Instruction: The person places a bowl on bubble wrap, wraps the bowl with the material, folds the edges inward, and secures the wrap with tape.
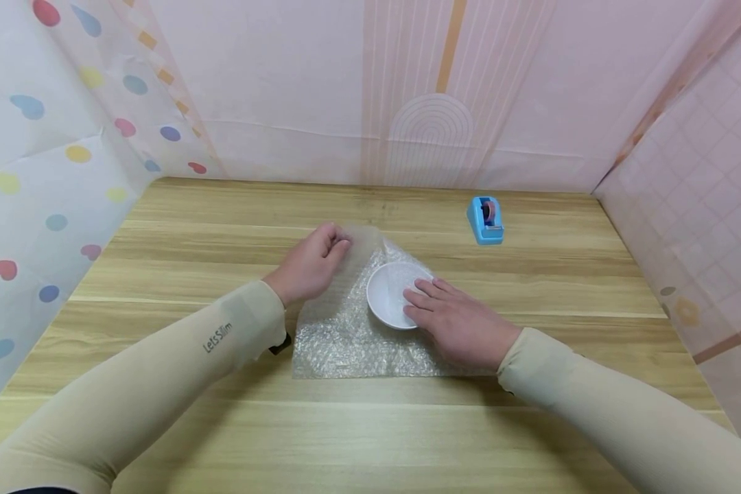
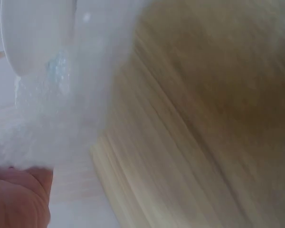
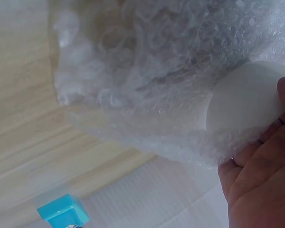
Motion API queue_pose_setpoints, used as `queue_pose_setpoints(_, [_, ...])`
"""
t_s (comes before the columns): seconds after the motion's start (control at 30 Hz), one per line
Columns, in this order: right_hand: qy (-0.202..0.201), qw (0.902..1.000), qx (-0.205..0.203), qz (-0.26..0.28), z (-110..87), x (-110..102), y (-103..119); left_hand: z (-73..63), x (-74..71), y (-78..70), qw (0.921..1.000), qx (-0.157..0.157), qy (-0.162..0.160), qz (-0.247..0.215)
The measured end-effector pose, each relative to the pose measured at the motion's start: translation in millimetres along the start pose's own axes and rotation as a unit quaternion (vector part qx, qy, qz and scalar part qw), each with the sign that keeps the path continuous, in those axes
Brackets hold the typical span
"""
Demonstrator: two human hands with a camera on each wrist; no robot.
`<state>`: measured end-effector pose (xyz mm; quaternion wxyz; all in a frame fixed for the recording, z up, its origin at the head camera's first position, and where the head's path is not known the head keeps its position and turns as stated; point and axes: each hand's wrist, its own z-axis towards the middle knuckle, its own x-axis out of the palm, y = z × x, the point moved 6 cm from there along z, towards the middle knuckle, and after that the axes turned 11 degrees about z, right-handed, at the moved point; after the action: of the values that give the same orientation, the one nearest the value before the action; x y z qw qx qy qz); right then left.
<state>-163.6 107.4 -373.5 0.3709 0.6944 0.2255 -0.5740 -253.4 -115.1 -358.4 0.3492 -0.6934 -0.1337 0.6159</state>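
Observation:
A white round dish [image 1: 383,295] lies on a sheet of bubble wrap [image 1: 346,350] near the middle of the table. Over the dish's right side is a folded flap of the wrap, and my right hand [image 1: 453,319] presses it there with fingers stretched out. At the back left, my left hand [image 1: 311,264] pinches another part of the sheet between thumb and curled fingers, holding it raised. The left wrist view shows the lifted wrap [image 2: 80,109] beside the dish [image 2: 35,35]. In the right wrist view, fingers [image 3: 249,154] lie along the dish's edge.
A blue tape dispenser [image 1: 486,221] with a pink roll stands at the back right of the wooden table [image 1: 358,439]. Patterned sheets [image 1: 272,89] hang behind the table and along both its sides.

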Motion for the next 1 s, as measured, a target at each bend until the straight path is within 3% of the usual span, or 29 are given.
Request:
queue_pose_setpoints(0.23, [0.000, 0.9999, -0.013, -0.009, 1.2, -0.9, 0.4, -6.0, 5.9, -12.7, 0.9988, 0.044, -0.001, -0.022])
queue_pose_setpoints(0.43, [0.010, 0.9997, -0.014, -0.015, 2.6, -1.7, 0.6, -13.7, 16.1, -26.6, 0.9936, 0.106, 0.023, 0.032])
queue_pose_setpoints(0.73, [0.029, 0.9993, -0.022, -0.010, 4.7, -4.1, 2.4, -23.7, 33.9, -45.7, 0.9655, 0.197, 0.043, 0.165])
queue_pose_setpoints(1.0, [0.060, 0.9981, -0.015, 0.007, 6.0, -4.9, 2.2, -28.3, 44.3, -54.4, 0.9439, 0.224, 0.060, 0.235])
